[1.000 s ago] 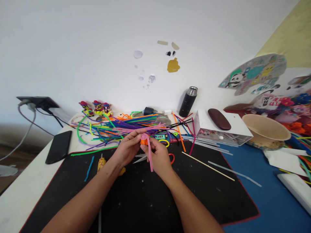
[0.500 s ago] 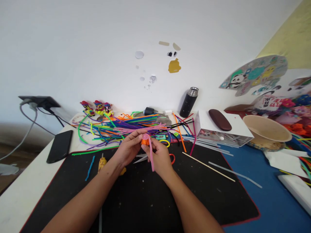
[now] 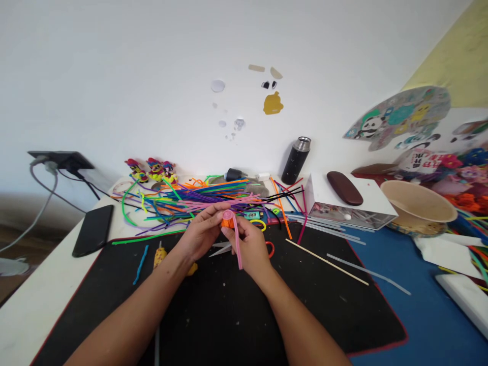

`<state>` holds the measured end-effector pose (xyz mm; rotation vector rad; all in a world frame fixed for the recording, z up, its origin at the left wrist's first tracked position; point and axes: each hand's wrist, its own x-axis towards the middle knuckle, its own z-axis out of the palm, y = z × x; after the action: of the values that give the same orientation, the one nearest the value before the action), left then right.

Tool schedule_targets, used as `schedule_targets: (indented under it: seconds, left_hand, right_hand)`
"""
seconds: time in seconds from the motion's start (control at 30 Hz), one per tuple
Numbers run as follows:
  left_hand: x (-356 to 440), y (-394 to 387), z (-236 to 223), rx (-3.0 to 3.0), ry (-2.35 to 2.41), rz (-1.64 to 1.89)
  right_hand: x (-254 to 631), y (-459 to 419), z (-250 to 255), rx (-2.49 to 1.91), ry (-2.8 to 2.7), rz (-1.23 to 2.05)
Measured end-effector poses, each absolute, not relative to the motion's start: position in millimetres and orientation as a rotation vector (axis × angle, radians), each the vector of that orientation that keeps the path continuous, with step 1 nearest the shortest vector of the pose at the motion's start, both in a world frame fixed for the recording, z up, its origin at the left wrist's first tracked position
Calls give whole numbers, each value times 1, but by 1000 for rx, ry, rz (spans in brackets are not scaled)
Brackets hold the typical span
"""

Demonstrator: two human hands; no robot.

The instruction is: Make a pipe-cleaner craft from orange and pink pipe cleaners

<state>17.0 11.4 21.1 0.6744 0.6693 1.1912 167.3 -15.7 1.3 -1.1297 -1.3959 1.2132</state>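
Between my two hands is a small pipe-cleaner piece [image 3: 228,218], with a pink coil on top and orange below. A pink pipe-cleaner tail [image 3: 239,248] hangs from the coil, in front of my right hand. My left hand [image 3: 200,231] pinches the piece from its left side. My right hand [image 3: 249,243] grips it from the right, fingers closed. Scissors [image 3: 221,249] lie on the black mat [image 3: 224,315] under my hands, partly covered; one red handle shows beside my right hand. A yellow figure [image 3: 160,256] lies partly behind my left forearm.
Behind my hands spreads a heap of coloured pipe cleaners [image 3: 213,195]. A black flask [image 3: 296,160], a white box [image 3: 354,195] with a brown case, and a beige bowl [image 3: 417,201] stand right. A phone [image 3: 92,230] lies left. A wooden stick [image 3: 328,262] rests on the mat.
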Motion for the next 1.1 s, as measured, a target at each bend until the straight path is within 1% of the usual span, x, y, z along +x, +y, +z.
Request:
schedule_targets:
  seconds: [1.1]
  left_hand:
    - [15,12,20,671,687,1197]
  right_hand:
    - [168,-17,4,-1149,-1438,1172]
